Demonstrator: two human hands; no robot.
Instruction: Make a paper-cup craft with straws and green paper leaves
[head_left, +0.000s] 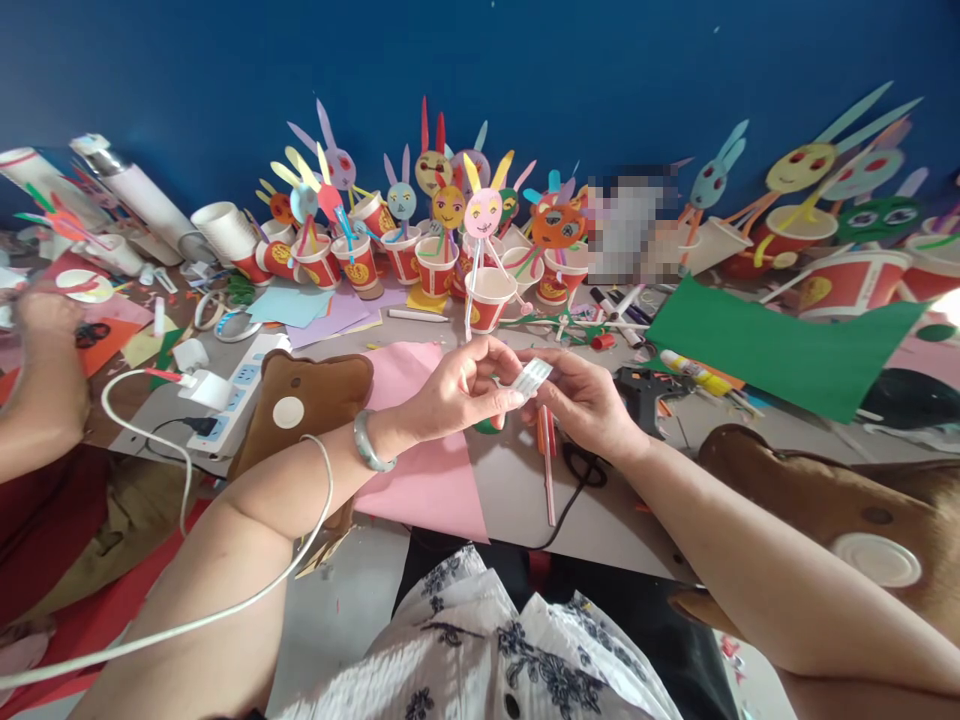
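Observation:
My left hand [461,390] and my right hand [585,400] meet above the table's near edge, both pinching a small white strip [532,376] between their fingertips. A pale bangle sits on my left wrist. Under the hands lies a pink paper sheet [424,470], and scissors with orange handles [547,440] lie just below my right hand. Right behind the hands stands a red paper cup with a pink rabbit face on sticks [486,290].
Several red cups with paper animal faces [420,230] line the back by the blue wall. A green sheet [780,350], glue stick [694,370], black glue gun [645,390], power strip [232,400] and brown cushions [300,410] surround me. Another person's arm [41,390] rests at left.

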